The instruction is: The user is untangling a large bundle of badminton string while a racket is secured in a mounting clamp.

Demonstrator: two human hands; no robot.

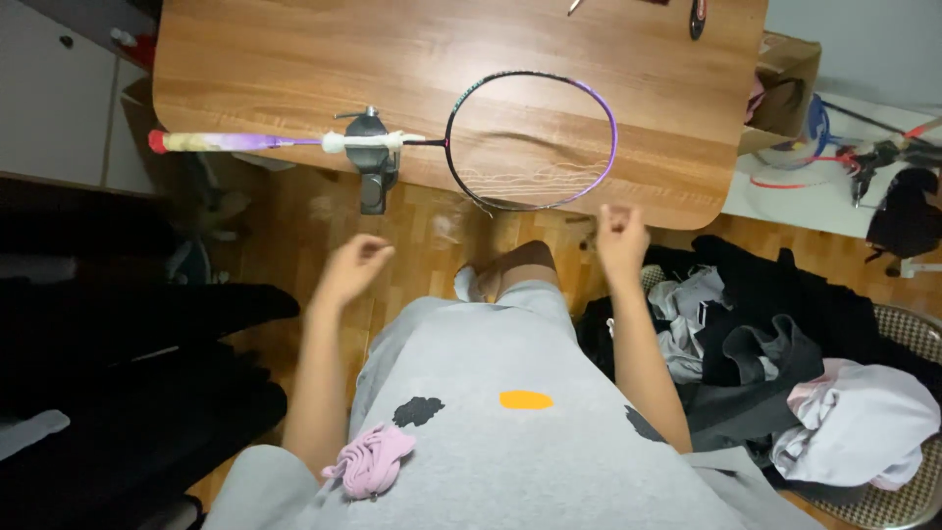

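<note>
Few strings are sitting in our clamped badminton racket (531, 140) (mostly unstrung), while we are raising both loosely curled, seemingly empty hands, left hand (350, 270) and right hand (622, 238).

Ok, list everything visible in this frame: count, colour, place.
badminton racket: one, purple and black frame, partly strung, lying on the table
clamp: one, grey, gripping the racket shaft at the table edge
table: one, brown wood, top of view
clothes pile: one, black, grey, white, on the right
pink bundle: one, on the lap
left hand: raised, fingers pinched, empty as far as visible
right hand: raised, loosely closed
</note>
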